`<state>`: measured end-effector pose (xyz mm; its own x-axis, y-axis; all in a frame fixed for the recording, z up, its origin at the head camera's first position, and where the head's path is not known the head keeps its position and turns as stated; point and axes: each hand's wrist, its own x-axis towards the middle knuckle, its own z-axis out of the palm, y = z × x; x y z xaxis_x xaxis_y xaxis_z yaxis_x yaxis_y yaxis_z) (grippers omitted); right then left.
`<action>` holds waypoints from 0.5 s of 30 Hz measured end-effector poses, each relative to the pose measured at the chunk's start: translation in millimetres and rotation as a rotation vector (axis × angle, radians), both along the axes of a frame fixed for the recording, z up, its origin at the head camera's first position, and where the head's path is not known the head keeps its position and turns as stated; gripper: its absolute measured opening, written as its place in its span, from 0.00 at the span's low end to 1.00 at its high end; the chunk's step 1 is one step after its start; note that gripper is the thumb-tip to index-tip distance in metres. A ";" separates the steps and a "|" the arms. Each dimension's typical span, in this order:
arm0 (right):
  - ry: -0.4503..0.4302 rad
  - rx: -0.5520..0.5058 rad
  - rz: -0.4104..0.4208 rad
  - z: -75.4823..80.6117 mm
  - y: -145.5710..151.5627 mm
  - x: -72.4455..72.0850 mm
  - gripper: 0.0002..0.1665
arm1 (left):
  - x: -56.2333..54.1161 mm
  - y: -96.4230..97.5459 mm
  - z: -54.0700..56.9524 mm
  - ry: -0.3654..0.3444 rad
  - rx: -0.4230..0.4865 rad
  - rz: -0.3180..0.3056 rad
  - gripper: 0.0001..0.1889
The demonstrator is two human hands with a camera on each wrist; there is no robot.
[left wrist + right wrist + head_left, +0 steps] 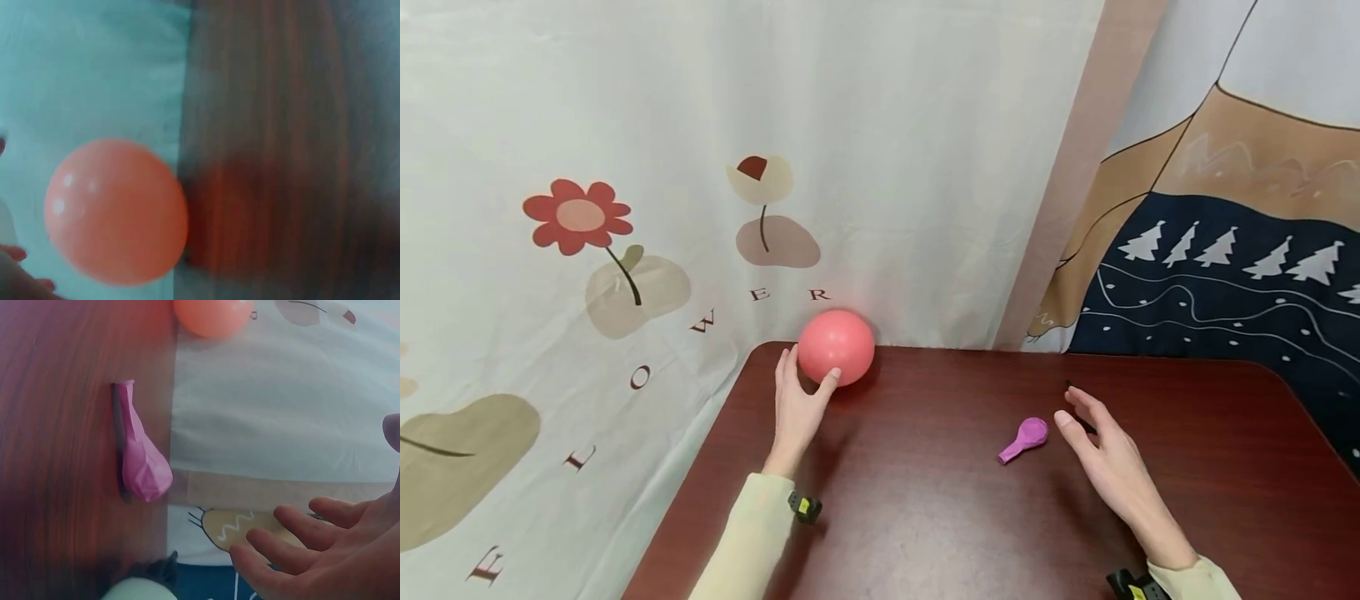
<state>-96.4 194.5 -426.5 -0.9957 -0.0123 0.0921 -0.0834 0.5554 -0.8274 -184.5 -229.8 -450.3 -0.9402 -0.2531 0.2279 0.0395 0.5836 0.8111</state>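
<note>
An inflated red balloon (837, 346) sits at the back left of the table, against the curtain. My left hand (799, 408) reaches up to it, fingertips at its left side and thumb overlapping its lower front in the head view. In the left wrist view its fingertips (14, 252) show at the edge, beside the balloon (119, 212). A limp purple balloon (1024, 439) lies on the table, its neck toward me. My right hand (1112, 471) hovers to the right of it, fingers spread and loosely bent, holding nothing.
The brown table (925, 517) meets a printed curtain (925, 167) at the back. Partly behind my right hand is a small dark thing; the right wrist view shows a black piece (156, 569) beside a pale green rounded thing (139, 591).
</note>
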 end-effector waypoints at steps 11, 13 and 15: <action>0.064 0.174 -0.046 1.0 30.6 20.3 0.27 | 23.7 73.9 -11.0 0.330 -0.151 -0.278 0.23; 0.057 0.206 -0.042 0.0 38.8 23.7 0.27 | 26.1 91.7 -10.8 0.264 -0.211 -0.365 0.21; 0.042 0.240 -0.042 -0.3 47.1 26.2 0.29 | 27.9 108.6 -11.2 0.196 -0.285 -0.437 0.18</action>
